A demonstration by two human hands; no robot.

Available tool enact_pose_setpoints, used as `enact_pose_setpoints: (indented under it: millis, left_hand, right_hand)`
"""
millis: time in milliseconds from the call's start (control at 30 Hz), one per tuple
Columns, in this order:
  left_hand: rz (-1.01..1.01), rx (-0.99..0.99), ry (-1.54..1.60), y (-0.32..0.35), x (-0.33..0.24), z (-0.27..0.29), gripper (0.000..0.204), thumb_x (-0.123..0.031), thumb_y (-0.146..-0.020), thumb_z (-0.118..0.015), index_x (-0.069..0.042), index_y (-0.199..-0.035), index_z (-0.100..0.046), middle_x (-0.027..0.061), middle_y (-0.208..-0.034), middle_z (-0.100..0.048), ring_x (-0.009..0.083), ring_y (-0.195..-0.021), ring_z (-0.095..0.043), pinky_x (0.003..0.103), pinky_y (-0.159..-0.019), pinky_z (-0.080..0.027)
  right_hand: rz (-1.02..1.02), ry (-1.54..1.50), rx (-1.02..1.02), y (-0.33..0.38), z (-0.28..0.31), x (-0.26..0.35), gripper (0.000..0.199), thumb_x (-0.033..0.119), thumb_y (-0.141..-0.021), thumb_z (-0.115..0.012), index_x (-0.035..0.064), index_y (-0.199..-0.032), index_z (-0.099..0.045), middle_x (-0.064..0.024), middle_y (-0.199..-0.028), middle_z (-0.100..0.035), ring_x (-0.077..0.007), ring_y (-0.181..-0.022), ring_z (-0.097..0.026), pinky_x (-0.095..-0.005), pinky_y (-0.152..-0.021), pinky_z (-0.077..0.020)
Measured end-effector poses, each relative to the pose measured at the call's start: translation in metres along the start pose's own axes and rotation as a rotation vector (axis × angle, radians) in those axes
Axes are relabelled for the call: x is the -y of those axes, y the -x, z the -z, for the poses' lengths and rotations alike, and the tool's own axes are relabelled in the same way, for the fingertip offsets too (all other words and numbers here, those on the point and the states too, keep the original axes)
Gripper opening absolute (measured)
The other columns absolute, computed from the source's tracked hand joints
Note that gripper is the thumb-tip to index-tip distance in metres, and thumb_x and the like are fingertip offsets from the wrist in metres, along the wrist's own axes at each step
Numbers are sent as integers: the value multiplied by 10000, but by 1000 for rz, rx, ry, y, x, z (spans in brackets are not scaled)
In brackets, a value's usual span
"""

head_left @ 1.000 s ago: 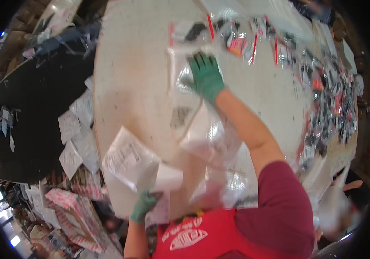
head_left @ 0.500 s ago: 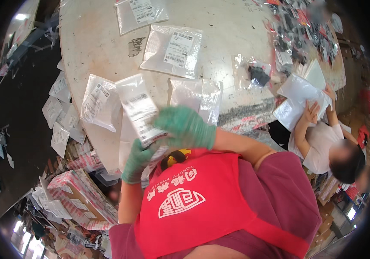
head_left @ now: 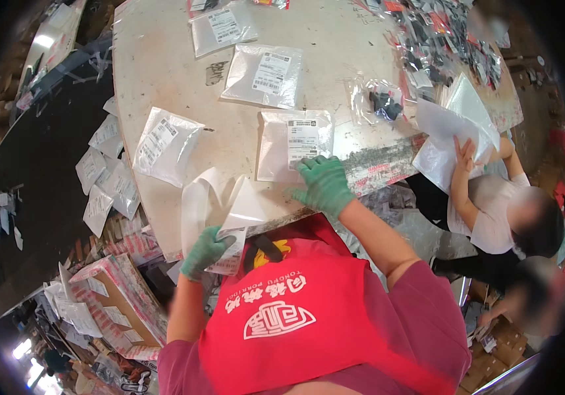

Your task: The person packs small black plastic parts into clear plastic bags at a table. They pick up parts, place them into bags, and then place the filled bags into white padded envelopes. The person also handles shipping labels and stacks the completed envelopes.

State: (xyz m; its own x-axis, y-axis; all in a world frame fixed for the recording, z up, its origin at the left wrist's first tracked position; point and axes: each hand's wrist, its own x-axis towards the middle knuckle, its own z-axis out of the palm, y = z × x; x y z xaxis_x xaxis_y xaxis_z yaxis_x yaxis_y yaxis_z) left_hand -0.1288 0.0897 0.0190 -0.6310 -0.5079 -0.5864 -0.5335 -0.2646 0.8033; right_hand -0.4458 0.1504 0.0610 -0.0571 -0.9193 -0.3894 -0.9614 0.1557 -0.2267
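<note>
On my feed, reading the clock from the middle of the view, I have the left hand [head_left: 208,251] at 8 o'clock, green-gloved, its fingers pinching a white label strip [head_left: 194,204]. The strip rises in loose loops over the near edge of the worktop [head_left: 170,72], and a printed stretch of it shows just beside the fingers at their 3 o'clock.

The right hand [head_left: 327,185], also gloved in green, sits close to centre toward 2 o'clock. I see its fingers slightly spread, thumb out to the side, the fingertips at the bottom of the label [head_left: 303,138] on a white mailer [head_left: 272,146]. That mailer lies flat at 12 o'clock, by the worktop's near edge.

I count three other labelled mailers: one at 10 o'clock [head_left: 169,148], one farther out toward 12 [head_left: 261,76], and one beyond that between 11 and 12 [head_left: 223,27]. Between 1 and 2 o'clock I get a clear bag [head_left: 384,104] with something dark inside, and past it a heap of bagged goods [head_left: 450,43].

At 3 o'clock a co-worker [head_left: 483,217] holds white sheet-like packaging [head_left: 457,135]. At 9 I see a black surface [head_left: 35,178] carrying white packages [head_left: 101,168].
</note>
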Motion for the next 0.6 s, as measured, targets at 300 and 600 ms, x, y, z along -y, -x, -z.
enact_pose_setpoints:
  millis: [300,600]
  left_hand:
    - [-114,5,-306,-19,-3,-6,345,-255,-846,-659,-5,-1083,-639,237,-1006,-652,360,-918,-628,399,-821,-476]
    - [23,-559,-1131,-75,78,122,264,-151,-934,-525,-27,-1147,-619,81,-877,-624,171,-805,-602,312,-721,-492]
  right_hand:
    - [-184,-57,-638,-68,-74,-11,773,547,-692,-667,200,-1349,-455,-142,-1340,-451,-354,-1292,-342,-631,-1036,-194]
    - [594,-827,-641,-242,-2,114,664,335,-855,-636,79,-1414,-384,-202,-1449,-357,-334,-1361,-316,-407,-1101,-294]
